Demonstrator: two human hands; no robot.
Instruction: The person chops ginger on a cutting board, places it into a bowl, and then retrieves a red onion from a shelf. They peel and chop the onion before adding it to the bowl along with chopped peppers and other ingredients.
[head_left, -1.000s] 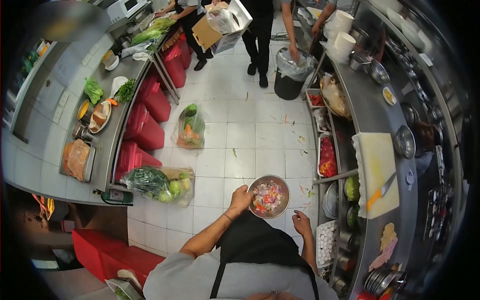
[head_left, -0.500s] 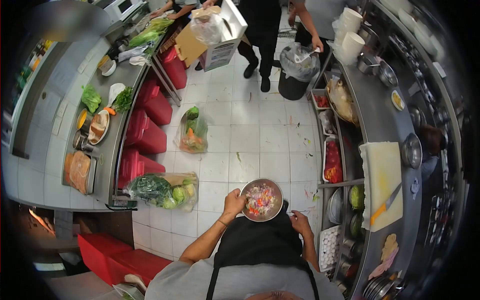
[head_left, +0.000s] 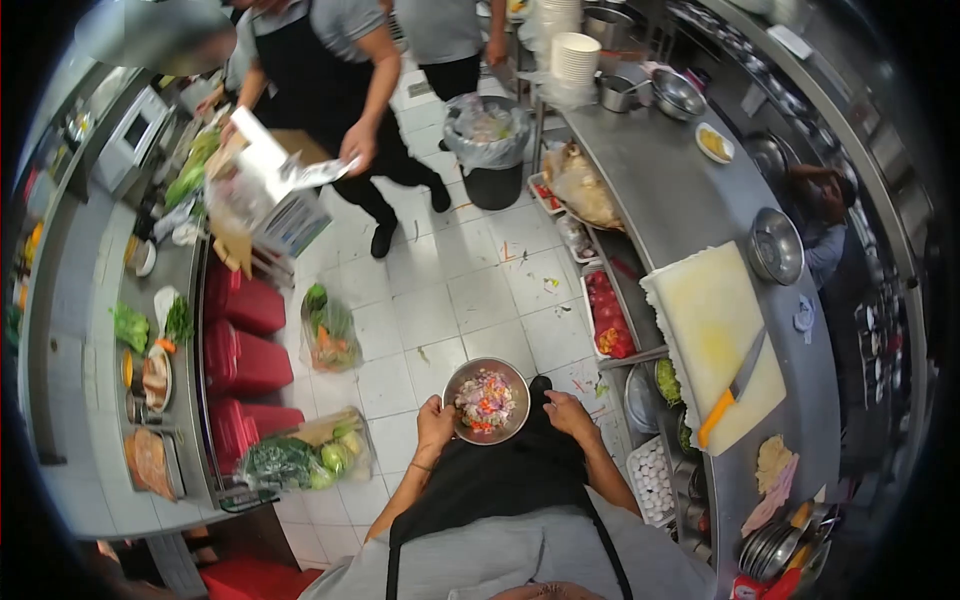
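A round metal bowl [head_left: 487,400] filled with chopped purple, white and orange-red pieces is in front of my black apron. My left hand [head_left: 435,424] grips its left rim. To the right of the bowl, my right hand [head_left: 568,412] is apart from it, its fingers partly bent; whether it holds anything is too small to tell. On the right counter, a knife with an orange handle [head_left: 716,418] lies across a yellowish-white cutting board [head_left: 715,330]. An empty metal bowl [head_left: 776,246] stands beyond the board.
Bags of vegetables [head_left: 330,335] sit on the floor at left, near red bins [head_left: 245,357]. A person [head_left: 320,90] handles an open cardboard box [head_left: 290,225] ahead. A lined trash bin [head_left: 495,185] stands by the right counter [head_left: 650,170]. An egg tray [head_left: 652,482] is low right.
The view has turned and shifted toward the right counter. The person with the box now appears further left, one hand on a white flap or sheet. My left hand still holds the bowl.
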